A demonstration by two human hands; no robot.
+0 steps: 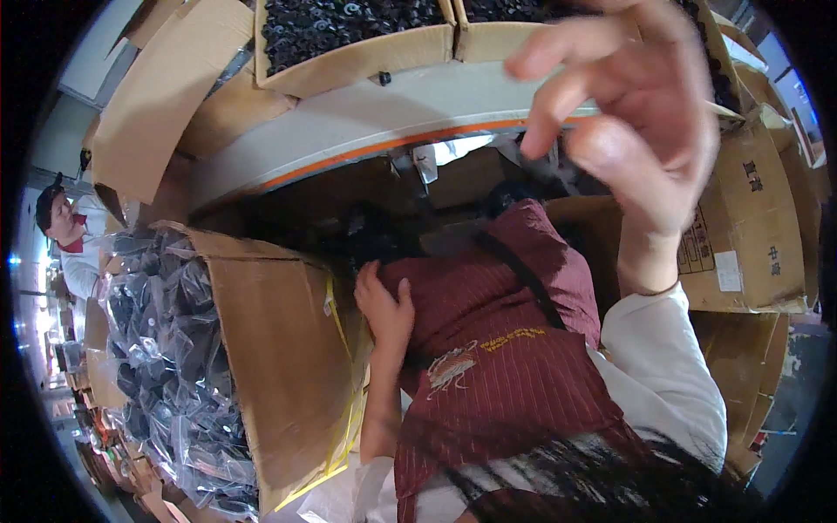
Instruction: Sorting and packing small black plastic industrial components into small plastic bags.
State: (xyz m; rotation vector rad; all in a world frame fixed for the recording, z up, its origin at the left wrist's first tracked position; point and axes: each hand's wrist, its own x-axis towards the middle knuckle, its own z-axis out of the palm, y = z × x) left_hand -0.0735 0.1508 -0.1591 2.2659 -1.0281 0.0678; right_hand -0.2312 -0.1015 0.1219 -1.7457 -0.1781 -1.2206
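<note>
My right hand (649, 113) is raised high at the upper right, close to the camera and slightly blurred. Its fingers are bent and spread, with nothing between them. Low in front of my body, my left hand (386, 307) lies against the maroon striped apron (514, 357), fingers stretched out and holding nothing. Beyond the hands, a cardboard box (366, 65) full of small black parts (349, 30) stands on the pale table (323, 118). A single black part (384, 78) sits by itself in front of that box. A second box of black parts, beside the first, is partly hidden by my right hand.
At my left stands a large open carton (279, 340) beside many clear plastic bags (174, 349) of dark parts. More cartons (741, 218) are stacked on the right. A raised cardboard flap (170, 96) leans at the upper left. Another person (74, 231) is at the far left.
</note>
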